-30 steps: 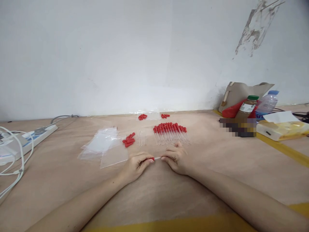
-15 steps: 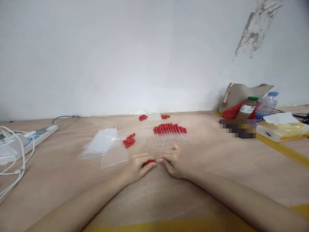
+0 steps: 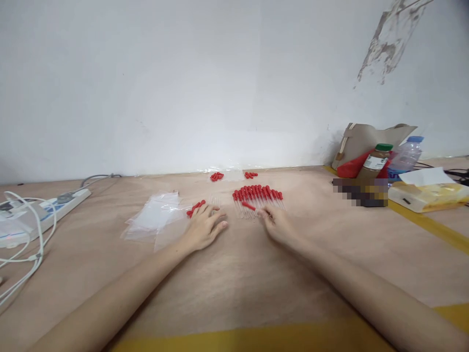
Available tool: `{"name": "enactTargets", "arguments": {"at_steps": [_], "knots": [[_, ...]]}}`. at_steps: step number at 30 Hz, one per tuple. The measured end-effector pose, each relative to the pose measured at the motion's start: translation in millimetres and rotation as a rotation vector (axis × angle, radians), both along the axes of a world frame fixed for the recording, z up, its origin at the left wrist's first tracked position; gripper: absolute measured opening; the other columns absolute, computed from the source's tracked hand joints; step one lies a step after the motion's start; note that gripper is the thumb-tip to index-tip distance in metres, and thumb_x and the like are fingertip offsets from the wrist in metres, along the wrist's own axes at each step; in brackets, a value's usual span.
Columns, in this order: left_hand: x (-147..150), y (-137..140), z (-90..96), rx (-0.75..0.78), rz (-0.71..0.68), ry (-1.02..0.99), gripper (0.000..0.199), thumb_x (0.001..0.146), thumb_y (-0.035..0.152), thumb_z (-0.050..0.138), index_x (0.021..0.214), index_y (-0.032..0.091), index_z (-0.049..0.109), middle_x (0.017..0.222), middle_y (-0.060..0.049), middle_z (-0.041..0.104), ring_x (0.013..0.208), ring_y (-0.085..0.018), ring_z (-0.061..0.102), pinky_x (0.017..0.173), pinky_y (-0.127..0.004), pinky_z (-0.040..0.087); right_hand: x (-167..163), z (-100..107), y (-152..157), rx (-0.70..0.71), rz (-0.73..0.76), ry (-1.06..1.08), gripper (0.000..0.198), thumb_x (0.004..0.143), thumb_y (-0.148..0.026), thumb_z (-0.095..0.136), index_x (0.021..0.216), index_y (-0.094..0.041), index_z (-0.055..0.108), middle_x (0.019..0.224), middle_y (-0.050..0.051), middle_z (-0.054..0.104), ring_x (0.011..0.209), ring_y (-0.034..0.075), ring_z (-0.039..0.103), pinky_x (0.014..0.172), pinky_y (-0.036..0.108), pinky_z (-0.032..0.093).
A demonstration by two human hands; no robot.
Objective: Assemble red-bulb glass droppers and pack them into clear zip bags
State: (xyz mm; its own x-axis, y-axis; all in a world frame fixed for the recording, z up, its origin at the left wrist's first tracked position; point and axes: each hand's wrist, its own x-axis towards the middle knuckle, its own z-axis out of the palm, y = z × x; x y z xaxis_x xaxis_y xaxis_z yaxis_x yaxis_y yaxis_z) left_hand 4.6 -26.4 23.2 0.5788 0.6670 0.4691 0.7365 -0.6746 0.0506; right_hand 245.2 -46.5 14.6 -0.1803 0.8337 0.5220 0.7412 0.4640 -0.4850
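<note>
1. Pinched in right hand (image 3: 280,228): red-bulbed dropper (image 3: 249,206), its bulb overlapping the dropper row (image 3: 258,191) in view.
2. Left hand (image 3: 204,229) open, fingers spread beside loose red bulbs (image 3: 196,207) and thin tubes (image 3: 215,200).
3. Flat at left: clear bags (image 3: 155,216), contents not discernible.
4. At far right: green-capped bottle (image 3: 374,164) with brown contents.
5. Between forearms: tabletop (image 3: 227,288), reaching from yellow strip (image 3: 238,337) to wall (image 3: 176,88).

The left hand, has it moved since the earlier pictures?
Yes: the left hand moved forward, closer to the wall, and now partly hides the nearest red caps.
</note>
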Motion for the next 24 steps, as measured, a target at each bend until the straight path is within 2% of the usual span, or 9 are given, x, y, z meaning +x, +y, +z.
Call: {"name": "enactTargets", "arguments": {"at_steps": [3,7,10,12,15,18,21,24], "knots": [[7.0,20.4,1.2,0.059,0.001,0.138,0.031,0.085,0.042,0.041,0.106,0.026,0.057,0.117,-0.008,0.047,0.108,-0.026,0.039,0.09,-0.044,0.028,8.4,-7.8,14.4,-0.054,-0.075,0.123,0.022,0.084,-0.022,0.033,0.082,-0.017,0.055,0.071,0.004,0.06,0.065,0.016,0.053,0.059,0.026,0.038],[21.4,38.3,-1.0,0.099,-0.001,0.198,0.034,0.086,0.045,0.038,0.11,0.028,0.054,0.121,-0.009,0.043,0.114,-0.027,0.034,0.093,-0.047,0.023,6.7,-7.8,19.5,-0.08,-0.079,0.147,0.024,0.078,-0.014,0.037,0.098,-0.016,0.049,0.071,0.003,0.059,0.065,0.015,0.054,0.06,0.026,0.039],[25.9,42.0,-2.7,0.104,-0.003,0.217,0.034,0.085,0.047,0.038,0.108,0.029,0.056,0.122,-0.008,0.042,0.115,-0.028,0.032,0.094,-0.049,0.021,-3.7,-0.3,20.8,-0.022,-0.036,0.126,0.02,0.076,-0.012,0.037,0.091,-0.017,0.049,0.068,0.002,0.056,0.061,0.015,0.052,0.057,0.025,0.039],[23.8,41.0,-2.6,0.101,0.01,0.215,0.034,0.085,0.047,0.037,0.106,0.028,0.056,0.122,-0.009,0.043,0.115,-0.028,0.033,0.093,-0.049,0.021,-14.2,3.9,25.0,0.049,-0.012,0.091,0.019,0.076,-0.009,0.036,0.085,-0.017,0.05,0.076,0.004,0.057,0.07,0.015,0.053,0.063,0.026,0.039],[12.6,38.9,0.4,0.103,0.061,0.181,0.034,0.085,0.046,0.037,0.105,0.026,0.056,0.12,-0.009,0.045,0.113,-0.027,0.035,0.092,-0.047,0.023,-33.9,5.1,35.1,0.072,-0.016,-0.012,0.022,0.076,-0.006,0.034,0.086,-0.015,0.052,0.088,0.009,0.055,0.082,0.016,0.051,0.071,0.028,0.039],[-6.9,40.5,7.1,0.088,0.167,0.116,0.032,0.083,0.042,0.043,0.108,0.024,0.054,0.117,-0.011,0.047,0.109,-0.028,0.039,0.09,-0.048,0.025,-55.4,2.6,42.9,0.005,-0.065,-0.151,0.025,0.077,-0.007,0.035,0.093,-0.013,0.053,0.094,0.011,0.051,0.08,0.017,0.051,0.07,0.029,0.04],[-30.1,45.4,16.6,-0.006,0.253,0.05,0.026,0.08,0.036,0.047,0.1,0.023,0.057,0.107,-0.01,0.053,0.103,-0.028,0.044,0.087,-0.047,0.029,-74.6,0.8,46.6,-0.041,-0.116,-0.272,0.027,0.077,-0.008,0.034,0.097,-0.012,0.053,0.099,0.014,0.049,0.077,0.019,0.052,0.067,0.031,0.04],[-50.0,49.6,26.4,-0.125,0.241,-0.004,0.021,0.079,0.035,0.048,0.088,0.022,0.061,0.094,-0.006,0.056,0.093,-0.024,0.05,0.082,-0.039,0.036,-87.6,-0.3,49.6,-0.069,-0.136,-0.342,0.029,0.078,-0.01,0.034,0.101,-0.009,0.053,0.101,0.017,0.049,0.083,0.022,0.052,0.07,0.032,0.04]]}}
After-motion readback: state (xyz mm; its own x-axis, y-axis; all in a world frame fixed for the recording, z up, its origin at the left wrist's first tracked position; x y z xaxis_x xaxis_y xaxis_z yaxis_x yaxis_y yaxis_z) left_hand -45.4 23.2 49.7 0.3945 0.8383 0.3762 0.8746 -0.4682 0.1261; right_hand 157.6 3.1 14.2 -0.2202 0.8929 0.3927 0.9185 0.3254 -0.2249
